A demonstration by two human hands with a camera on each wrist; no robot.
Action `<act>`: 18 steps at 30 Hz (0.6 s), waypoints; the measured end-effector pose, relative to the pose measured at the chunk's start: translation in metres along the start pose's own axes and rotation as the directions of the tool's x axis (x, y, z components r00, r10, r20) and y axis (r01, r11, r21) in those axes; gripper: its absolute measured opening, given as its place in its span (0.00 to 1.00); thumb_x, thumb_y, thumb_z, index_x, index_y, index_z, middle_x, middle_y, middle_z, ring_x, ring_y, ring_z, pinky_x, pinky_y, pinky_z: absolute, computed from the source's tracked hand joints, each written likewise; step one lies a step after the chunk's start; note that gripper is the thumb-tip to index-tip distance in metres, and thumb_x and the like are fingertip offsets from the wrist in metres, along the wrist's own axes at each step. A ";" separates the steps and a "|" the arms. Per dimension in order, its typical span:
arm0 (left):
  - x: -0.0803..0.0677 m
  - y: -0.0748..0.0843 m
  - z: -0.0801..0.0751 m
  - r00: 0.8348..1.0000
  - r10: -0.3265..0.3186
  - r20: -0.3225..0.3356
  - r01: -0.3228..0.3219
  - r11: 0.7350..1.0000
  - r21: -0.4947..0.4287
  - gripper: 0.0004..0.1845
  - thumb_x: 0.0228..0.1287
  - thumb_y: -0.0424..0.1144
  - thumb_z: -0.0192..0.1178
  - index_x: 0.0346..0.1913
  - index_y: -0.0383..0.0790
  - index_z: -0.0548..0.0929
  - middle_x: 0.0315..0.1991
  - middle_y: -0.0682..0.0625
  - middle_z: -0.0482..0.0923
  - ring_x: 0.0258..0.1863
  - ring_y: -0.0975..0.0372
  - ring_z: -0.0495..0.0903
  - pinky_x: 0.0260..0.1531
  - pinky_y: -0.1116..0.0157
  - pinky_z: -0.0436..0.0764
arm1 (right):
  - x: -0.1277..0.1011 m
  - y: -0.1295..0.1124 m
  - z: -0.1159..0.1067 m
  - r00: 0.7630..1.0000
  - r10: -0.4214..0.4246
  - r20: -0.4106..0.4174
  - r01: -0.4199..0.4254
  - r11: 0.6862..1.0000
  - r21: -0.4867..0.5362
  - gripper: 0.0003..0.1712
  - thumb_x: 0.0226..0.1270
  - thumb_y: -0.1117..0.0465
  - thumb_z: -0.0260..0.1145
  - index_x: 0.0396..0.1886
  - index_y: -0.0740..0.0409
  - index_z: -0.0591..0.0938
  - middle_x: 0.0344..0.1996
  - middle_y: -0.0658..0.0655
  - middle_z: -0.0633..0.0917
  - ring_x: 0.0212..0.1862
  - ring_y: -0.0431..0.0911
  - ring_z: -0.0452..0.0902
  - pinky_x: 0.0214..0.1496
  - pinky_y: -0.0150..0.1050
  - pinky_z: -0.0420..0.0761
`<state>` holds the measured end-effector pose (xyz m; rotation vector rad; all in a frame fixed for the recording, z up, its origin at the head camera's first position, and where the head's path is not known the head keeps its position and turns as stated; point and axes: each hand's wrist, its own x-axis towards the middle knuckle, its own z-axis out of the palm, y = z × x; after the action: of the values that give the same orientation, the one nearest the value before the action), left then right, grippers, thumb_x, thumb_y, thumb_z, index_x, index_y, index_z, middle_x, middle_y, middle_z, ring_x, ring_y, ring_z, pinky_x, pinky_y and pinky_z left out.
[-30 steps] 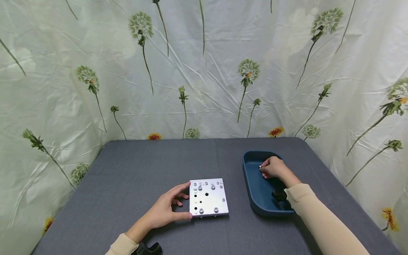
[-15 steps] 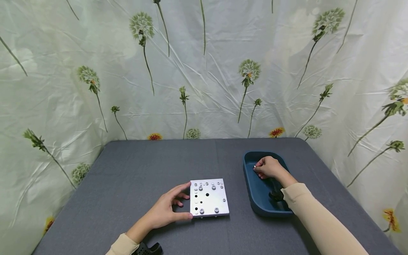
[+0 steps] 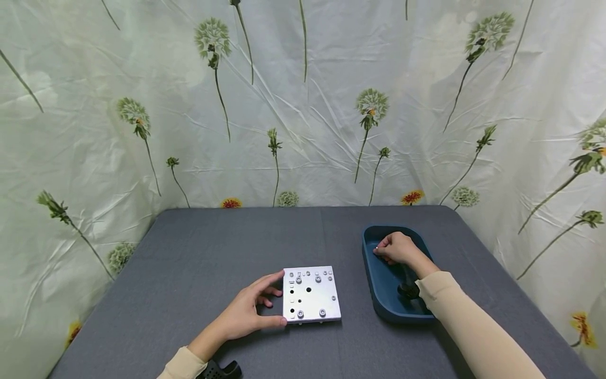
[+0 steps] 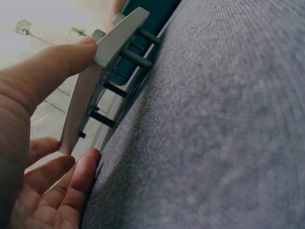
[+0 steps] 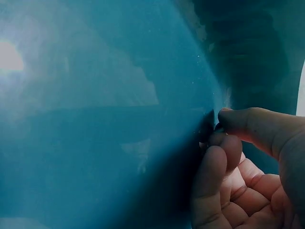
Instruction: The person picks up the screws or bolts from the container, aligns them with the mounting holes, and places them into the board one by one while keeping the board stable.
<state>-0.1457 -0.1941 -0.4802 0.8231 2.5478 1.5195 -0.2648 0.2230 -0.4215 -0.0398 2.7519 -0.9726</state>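
A square silver metal plate with several screws and holes lies near the middle of the table. My left hand holds it at its left side, thumb on the near corner and a fingertip at the far corner. In the left wrist view, threaded screw ends stick out from the plate's underside above the cloth. Inside the blue tray, my right hand pinches a small dark piece between thumb and index finger, close to the tray's wall. Fingertips hide most of this piece, so its kind is unclear.
Grey cloth covers the table. A pale flowered curtain hangs behind and along both sides. The tray stands to the right of the plate, and its raised rim surrounds my right hand.
My right hand has moved slightly left inside the tray, toward its left wall, with the small piece between its fingertips. My left hand and the plate stay in place.
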 end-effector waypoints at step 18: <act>-0.002 -0.001 0.001 1.000 -0.016 0.008 0.016 1.000 -0.004 0.52 0.58 0.52 0.82 0.82 0.46 0.67 0.76 0.42 0.73 0.60 0.58 0.83 0.51 0.67 0.84 | -0.004 0.006 -0.008 0.984 0.016 0.179 -0.103 0.868 0.485 0.22 0.82 0.58 0.65 0.60 0.76 0.81 0.30 0.47 0.83 0.30 0.33 0.76 0.37 0.27 0.82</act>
<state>-0.1441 -0.1946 -0.4814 0.8046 2.5380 1.5134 -0.2628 0.2333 -0.4185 0.0446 2.2603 -1.5457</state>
